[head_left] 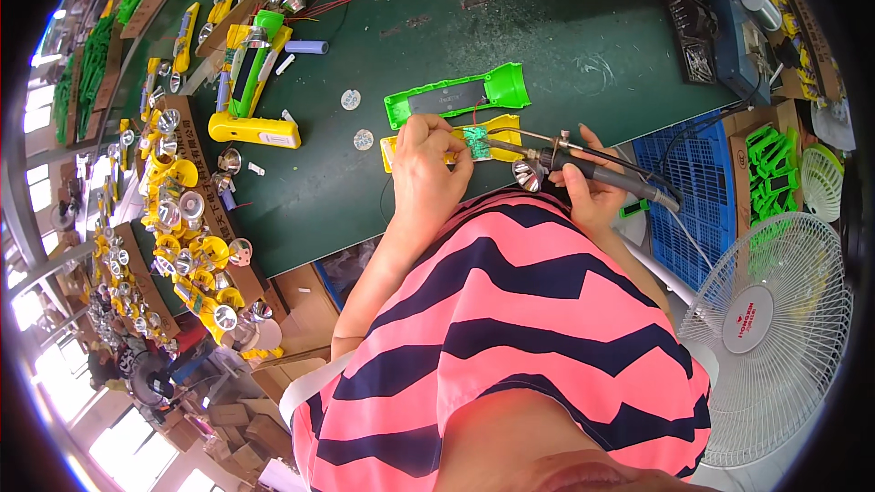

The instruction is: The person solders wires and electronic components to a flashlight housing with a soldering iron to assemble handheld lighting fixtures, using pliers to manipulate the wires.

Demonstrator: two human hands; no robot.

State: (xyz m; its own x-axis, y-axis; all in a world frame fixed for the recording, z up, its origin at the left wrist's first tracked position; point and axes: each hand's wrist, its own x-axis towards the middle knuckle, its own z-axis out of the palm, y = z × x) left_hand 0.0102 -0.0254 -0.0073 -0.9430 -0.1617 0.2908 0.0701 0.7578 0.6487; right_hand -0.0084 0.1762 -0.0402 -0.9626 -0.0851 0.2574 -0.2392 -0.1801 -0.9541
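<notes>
My left hand [425,162] is closed in a pinch over a yellow flashlight shell [507,130], its fingertips beside a small green circuit board [476,140]. What the pinch holds is hidden. In my right hand [591,189] is a soldering iron [616,179] with a black handle and a thin metal feed tube; its tip points left at the board. Just beyond the yellow shell lies a green shell half [456,97], and a red wire runs between the two. A shiny reflector cup [527,175] sits below the iron, near my shirt.
Yellow and green flashlight parts [246,82] lie at the left, beside two round discs [350,99]. Boxes of yellow housings with reflectors [187,210] line the left edge. At the right are a blue soldering station [736,32], a blue plastic crate [679,182] and a standing fan [761,328].
</notes>
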